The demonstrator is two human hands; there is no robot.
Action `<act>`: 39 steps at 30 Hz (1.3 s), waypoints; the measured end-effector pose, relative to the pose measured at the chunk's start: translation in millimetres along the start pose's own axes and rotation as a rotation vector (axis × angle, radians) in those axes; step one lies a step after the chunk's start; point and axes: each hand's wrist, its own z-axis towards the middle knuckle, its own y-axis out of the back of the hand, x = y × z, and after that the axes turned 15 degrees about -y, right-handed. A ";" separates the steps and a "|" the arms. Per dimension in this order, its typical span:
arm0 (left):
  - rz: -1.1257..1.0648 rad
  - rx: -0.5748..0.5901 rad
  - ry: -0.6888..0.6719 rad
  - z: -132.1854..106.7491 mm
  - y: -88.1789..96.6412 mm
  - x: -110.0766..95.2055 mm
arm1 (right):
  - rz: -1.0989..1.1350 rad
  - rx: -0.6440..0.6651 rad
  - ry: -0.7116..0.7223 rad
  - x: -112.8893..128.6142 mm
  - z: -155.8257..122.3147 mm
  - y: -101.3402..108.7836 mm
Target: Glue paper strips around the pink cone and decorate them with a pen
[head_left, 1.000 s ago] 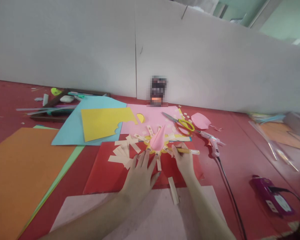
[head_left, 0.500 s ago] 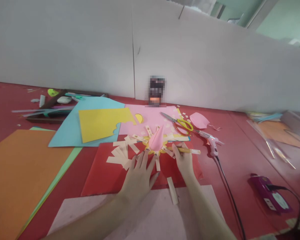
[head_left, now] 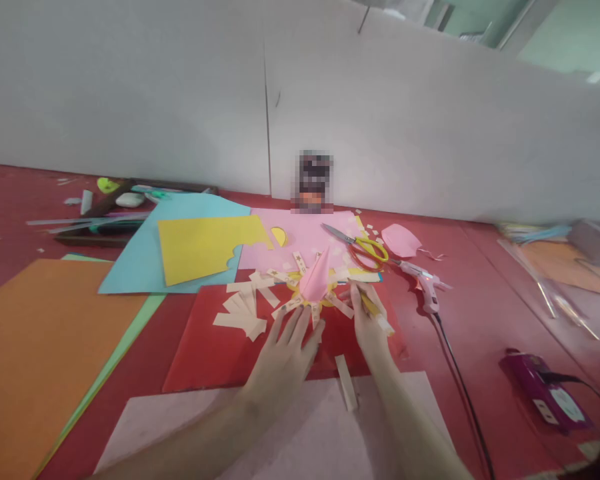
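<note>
A pink paper cone (head_left: 316, 279) stands on a yellow scalloped paper base (head_left: 329, 298). Cream paper strips with drawn marks, one of them this strip (head_left: 341, 306), radiate from the base. My left hand (head_left: 283, 353) lies flat with its fingers apart, the fingertips at the strips on the near side of the cone. In my right hand (head_left: 371, 337), just right of the cone, is a yellow-barrelled pen (head_left: 373, 305), its clear end slanting down to the right. Beneath lies a glossy red sheet (head_left: 195, 360). A fan of plain cream strips (head_left: 240, 307) sits left of the cone.
Scissors (head_left: 365, 247) and a pink glue gun (head_left: 427, 290) lie to the right, the gun's cord running toward a purple power box (head_left: 547, 390). Yellow (head_left: 200, 247), blue (head_left: 130, 267) and orange sheets (head_left: 35, 340) spread left. A pixelated object (head_left: 314, 180) stands by the white panel (head_left: 405, 120).
My right hand has shifted slightly and the pen has turned from nearly level to slanting down toward the right. My left hand has moved a little nearer and right, uncovering a marked strip.
</note>
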 end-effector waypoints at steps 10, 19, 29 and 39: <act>-0.053 -0.136 -0.060 3.9 2.8 2.1 | -0.146 0.028 0.066 -3.0 -2.0 6.6; -0.053 -0.163 -0.060 3.8 -2.6 0.6 | -0.147 0.171 -0.038 -5.7 -10.4 3.4; -0.019 -0.133 -0.093 3.1 -2.7 -0.9 | -0.068 0.032 -0.021 -3.2 -1.3 8.3; -0.057 -0.115 -0.097 2.0 -4.3 0.2 | -0.439 -0.016 0.295 -13.1 8.1 9.1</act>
